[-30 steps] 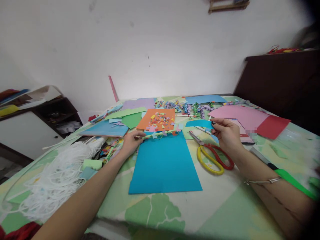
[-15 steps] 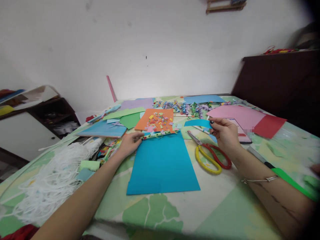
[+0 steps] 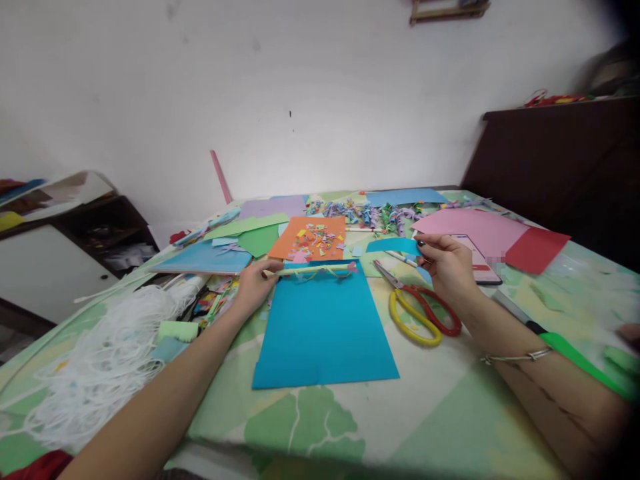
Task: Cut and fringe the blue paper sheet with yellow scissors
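My left hand [image 3: 257,283] is closed on one end of a slim pale stick [image 3: 315,271] trimmed with green and pink paper bits. The stick lies level over the far edge of a blue paper sheet [image 3: 325,333]. Between thumb and fingers, my right hand [image 3: 447,263] pinches a curved blue paper strip [image 3: 393,247]. Just below that hand rest scissors [image 3: 417,310] with one yellow and one red handle, blades parted. Beyond the stick, an orange sheet [image 3: 305,240] carries many small coloured paper scraps [image 3: 317,241].
A heap of white cord [image 3: 100,367] covers the table's left side. At right are a phone [image 3: 480,260], pink paper [image 3: 475,230], red paper [image 3: 537,250] and a green-handled knife [image 3: 575,357]. Fringed paper pieces [image 3: 370,215] lie at the back. Part of another hand [image 3: 629,333] shows at the right edge.
The stick in my left hand has turned, so its green and pink trim shows differently, and it sits slightly lower over the blue sheet. My right hand still holds the strip.
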{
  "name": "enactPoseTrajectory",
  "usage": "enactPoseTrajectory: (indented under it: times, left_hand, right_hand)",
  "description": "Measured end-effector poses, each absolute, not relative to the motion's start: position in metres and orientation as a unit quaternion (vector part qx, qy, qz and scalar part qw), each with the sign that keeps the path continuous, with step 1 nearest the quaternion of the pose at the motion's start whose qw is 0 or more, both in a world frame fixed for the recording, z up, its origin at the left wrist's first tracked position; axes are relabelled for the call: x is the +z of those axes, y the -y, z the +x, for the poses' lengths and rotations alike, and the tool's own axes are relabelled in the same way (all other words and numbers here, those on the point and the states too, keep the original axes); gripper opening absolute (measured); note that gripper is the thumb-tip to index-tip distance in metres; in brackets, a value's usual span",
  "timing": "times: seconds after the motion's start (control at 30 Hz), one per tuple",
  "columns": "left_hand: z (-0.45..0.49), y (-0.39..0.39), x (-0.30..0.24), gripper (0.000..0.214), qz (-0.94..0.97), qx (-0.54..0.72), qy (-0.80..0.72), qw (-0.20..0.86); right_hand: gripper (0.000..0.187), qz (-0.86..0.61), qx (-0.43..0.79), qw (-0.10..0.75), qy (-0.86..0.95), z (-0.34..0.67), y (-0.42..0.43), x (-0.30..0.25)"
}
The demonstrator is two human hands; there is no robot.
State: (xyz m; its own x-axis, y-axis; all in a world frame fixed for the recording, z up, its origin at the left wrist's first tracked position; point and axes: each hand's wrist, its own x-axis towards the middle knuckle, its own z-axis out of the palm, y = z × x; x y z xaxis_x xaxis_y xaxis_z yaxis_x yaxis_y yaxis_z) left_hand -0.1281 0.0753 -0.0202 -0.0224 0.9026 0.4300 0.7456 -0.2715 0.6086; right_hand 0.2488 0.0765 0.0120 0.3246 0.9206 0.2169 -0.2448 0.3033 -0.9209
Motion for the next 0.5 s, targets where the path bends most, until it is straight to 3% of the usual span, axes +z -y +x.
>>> enactPoseTrajectory:
  times: [0.5]
  left_hand:
    - [-0.1291,-0.0764,-0.0220,0.031,0.684,0.396,-0.600,0.124]
  right_hand:
    - [0.015,-0.423,0.416,0.696,0.404,0.2489,-0.0766,0.0118]
